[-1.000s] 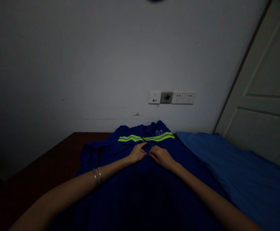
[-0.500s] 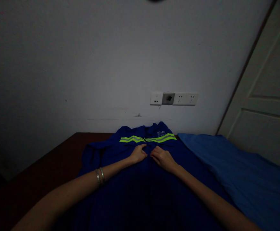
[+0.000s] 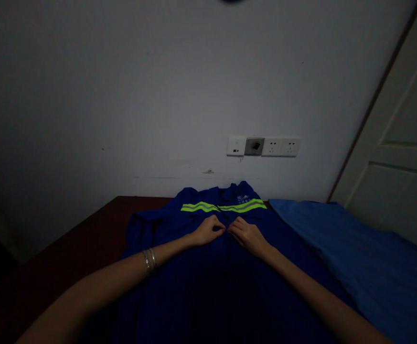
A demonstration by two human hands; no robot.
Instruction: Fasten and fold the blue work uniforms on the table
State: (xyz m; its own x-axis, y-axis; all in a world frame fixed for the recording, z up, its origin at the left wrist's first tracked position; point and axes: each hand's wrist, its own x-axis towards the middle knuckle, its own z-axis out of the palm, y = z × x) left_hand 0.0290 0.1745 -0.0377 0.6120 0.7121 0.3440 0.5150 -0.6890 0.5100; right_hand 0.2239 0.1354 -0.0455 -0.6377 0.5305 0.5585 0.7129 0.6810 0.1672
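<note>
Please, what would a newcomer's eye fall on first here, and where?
Probably the bright yellow-green stripe across the chest of the dark blue work jacket. Just below it, the left hand and right hand have fingertips close together. A white double socket stands out on the wall beyond.

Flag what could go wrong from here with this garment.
1. The light is dim where the left hand and right hand meet at the front of the dark blue garment; fine details could be missed.
2. Silvery bangles on the left arm might snag fabric.
3. The lighter blue cloth lies alongside; tugging might drag it.
</note>
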